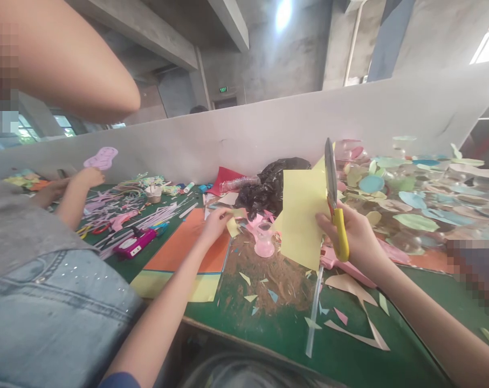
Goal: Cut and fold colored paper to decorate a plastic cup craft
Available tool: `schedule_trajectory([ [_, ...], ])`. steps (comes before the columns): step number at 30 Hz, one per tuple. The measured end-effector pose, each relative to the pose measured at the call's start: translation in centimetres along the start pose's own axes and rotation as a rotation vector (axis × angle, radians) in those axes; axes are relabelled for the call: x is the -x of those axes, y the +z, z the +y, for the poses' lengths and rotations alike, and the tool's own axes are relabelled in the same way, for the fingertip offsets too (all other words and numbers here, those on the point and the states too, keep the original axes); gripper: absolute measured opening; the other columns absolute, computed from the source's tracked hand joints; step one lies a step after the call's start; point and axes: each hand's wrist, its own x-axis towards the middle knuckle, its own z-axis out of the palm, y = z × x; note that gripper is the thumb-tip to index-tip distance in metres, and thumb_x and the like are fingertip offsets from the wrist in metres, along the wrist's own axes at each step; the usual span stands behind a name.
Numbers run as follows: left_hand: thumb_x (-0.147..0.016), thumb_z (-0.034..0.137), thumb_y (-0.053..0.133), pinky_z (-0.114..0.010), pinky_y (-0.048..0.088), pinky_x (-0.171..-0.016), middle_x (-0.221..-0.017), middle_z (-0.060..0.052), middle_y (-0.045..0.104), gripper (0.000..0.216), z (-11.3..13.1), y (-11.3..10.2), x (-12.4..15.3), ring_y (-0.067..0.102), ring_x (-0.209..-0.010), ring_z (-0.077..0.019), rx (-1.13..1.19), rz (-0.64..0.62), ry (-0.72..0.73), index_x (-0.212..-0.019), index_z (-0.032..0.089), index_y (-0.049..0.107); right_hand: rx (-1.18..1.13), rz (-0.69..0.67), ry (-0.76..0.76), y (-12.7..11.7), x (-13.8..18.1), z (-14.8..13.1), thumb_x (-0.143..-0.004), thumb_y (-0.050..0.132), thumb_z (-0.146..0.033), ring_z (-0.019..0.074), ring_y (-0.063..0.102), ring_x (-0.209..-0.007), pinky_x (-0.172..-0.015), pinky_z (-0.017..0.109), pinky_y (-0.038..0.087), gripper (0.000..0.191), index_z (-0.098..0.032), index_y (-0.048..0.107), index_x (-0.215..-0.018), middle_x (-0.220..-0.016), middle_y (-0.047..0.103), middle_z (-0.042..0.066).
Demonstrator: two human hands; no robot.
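My right hand (355, 237) is closed around yellow-handled scissors (341, 234), blades pointing up. It also pinches a pale yellow paper sheet (301, 221), which hangs upright beside the scissors. My left hand (215, 227) is closed, fingertips pinching a small yellow paper scrap (233, 227) above the table. Between my hands stands a translucent pink plastic cup (264, 247), with pink paper pieces at its top. Orange paper (183, 242) lies over yellow paper under my left forearm. A pink glue gun (329, 258), partly hidden, is below my right hand, near a clear stick (315, 318).
Plastic cups with coloured paper pieces (418, 199) pile up at right. A black plastic bag (268, 183) lies against the white partition (268, 129). At left, a co-worker's hand (88, 178) holds a purple paper shape (101, 158), near a magenta power strip (136, 243). Paper scraps litter the green table.
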Motion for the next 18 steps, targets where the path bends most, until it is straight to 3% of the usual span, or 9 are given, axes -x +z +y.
schedule_trajectory([
  [5,-0.086,0.029,0.049,-0.029,0.043,-0.076,-0.092,-0.007,0.064,0.024,2.2,-3.3,1.5,0.056,-0.08,-0.0187,-0.062,0.314,-0.067,-0.096,0.015,0.067,-0.008,-0.007,0.009,0.0,-0.1,0.2,-0.075,0.06,-0.044,0.0119,0.032,-0.053,-0.05,0.024,0.028,0.025,-0.022,0.047,-0.073,-0.059,0.038,-0.007],
  [7,-0.086,0.029,0.051,-0.027,0.044,-0.073,-0.09,-0.005,0.062,0.023,4.4,-4.9,3.3,0.055,-0.076,-0.0167,-0.138,0.387,0.007,-0.097,0.017,0.068,-0.007,0.0,0.015,0.0,-0.1,0.3,-0.075,0.06,-0.045,0.0122,0.033,-0.053,-0.049,0.024,0.029,0.025,-0.022,0.049,-0.075,-0.06,0.039,-0.006],
  [10,-0.09,0.028,0.047,-0.024,0.046,-0.07,-0.095,-0.004,0.062,0.024,8.7,-6.8,7.3,0.057,-0.076,-0.015,-0.174,0.19,0.113,-0.098,0.023,0.069,0.014,0.013,0.024,-0.1,-0.1,0.5,-0.076,0.06,-0.046,0.0129,0.035,-0.054,-0.049,0.024,0.03,0.025,-0.023,0.05,-0.075,-0.062,0.041,-0.006],
  [13,-0.094,0.024,0.042,-0.023,0.049,-0.072,-0.093,-0.002,0.063,0.028,12.9,-6.4,12.0,0.06,-0.077,-0.0129,-0.205,-0.102,0.275,-0.099,0.029,0.069,0.035,0.026,0.022,-0.2,-0.2,0.6,-0.076,0.058,-0.044,0.0134,0.037,-0.057,-0.051,0.024,0.031,0.023,-0.023,0.05,-0.075,-0.064,0.043,-0.005],
  [15,-0.095,0.022,0.041,-0.026,0.052,-0.071,-0.093,-0.003,0.063,0.031,15.1,-4.3,15.0,0.06,-0.081,-0.0147,-0.381,-0.193,0.511,-0.113,0.031,0.065,0.057,0.044,0.011,-0.3,-0.2,0.7,-0.078,0.057,-0.043,0.0137,0.038,-0.058,-0.052,0.024,0.032,0.022,-0.023,0.05,-0.075,-0.063,0.044,-0.005],
  [16,-0.094,0.023,0.044,-0.029,0.053,-0.07,-0.092,-0.005,0.063,0.029,16.1,-2.7,16.4,0.06,-0.08,-0.0165,-0.553,-0.217,0.769,-0.112,0.031,0.065,0.068,0.053,0.005,-0.3,-0.2,0.8,-0.079,0.057,-0.043,0.0138,0.038,-0.059,-0.052,0.024,0.033,0.022,-0.023,0.05,-0.075,-0.063,0.044,-0.005],
  [18,-0.095,0.026,0.042,-0.036,0.055,-0.067,-0.101,-0.007,0.064,0.034,17.8,0.9,18.9,0.061,-0.086,-0.0202,-1.211,-0.376,1.44,-0.121,0.041,0.059,0.087,0.069,-0.007,-0.4,-0.2,0.9,-0.079,0.056,-0.044,0.014,0.04,-0.059,-0.053,0.025,0.033,0.022,-0.023,0.05,-0.075,-0.064,0.045,-0.004],
])
